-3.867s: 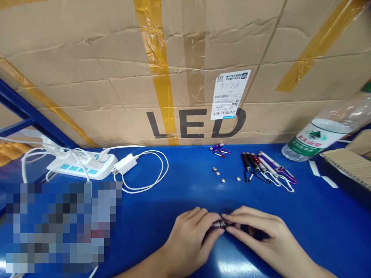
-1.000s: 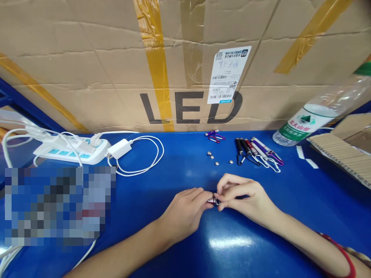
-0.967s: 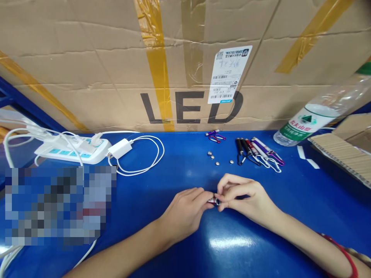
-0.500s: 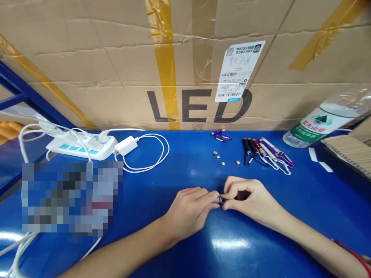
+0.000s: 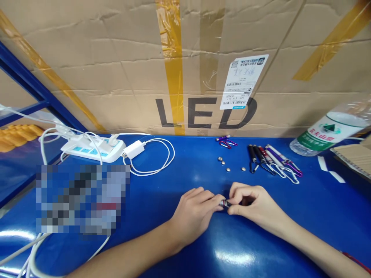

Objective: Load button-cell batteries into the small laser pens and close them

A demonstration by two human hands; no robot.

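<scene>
Between my two hands is a small dark and silver mini flashlight, mostly covered by my fingers. My left hand pinches one end of it between thumb and fingers. On the other end, the thumb and index finger of my right hand are closed. Beyond the hands lie several loose button cells. To their right, a row of mini flashlights with carabiner clips in black, red, silver and purple rests on the table. A purple flashlight with red and purple clips sits farther back.
A big cardboard box walls off the back of the blue table. On the left are a white power strip, a charger with cable and a blurred-out patch. A water bottle leans at right, near an open carton.
The camera view has shifted, so everything appears a little farther right and lower. Slightly more of the flashlight shows between my fingertips. Both hands keep their pinch.
</scene>
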